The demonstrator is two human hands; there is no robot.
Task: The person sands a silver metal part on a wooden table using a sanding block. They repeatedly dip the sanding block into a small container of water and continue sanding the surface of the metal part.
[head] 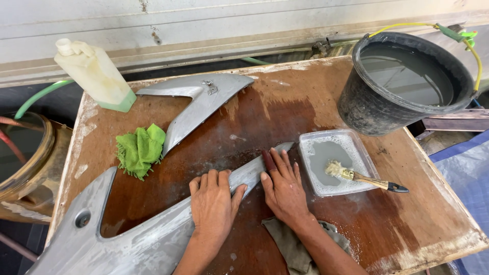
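Grey panel [153, 239] lay across the wet table [407, 224]. Left hand [214, 201], fingers flat, steadied it; right hand [282, 186] pressed a dark sanding pad [268, 160] onto its tip, beside the soapy tray [356, 147].

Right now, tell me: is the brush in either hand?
No. The brush rests in the tray of soapy water, while the left hand and right hand press on the grey panel.
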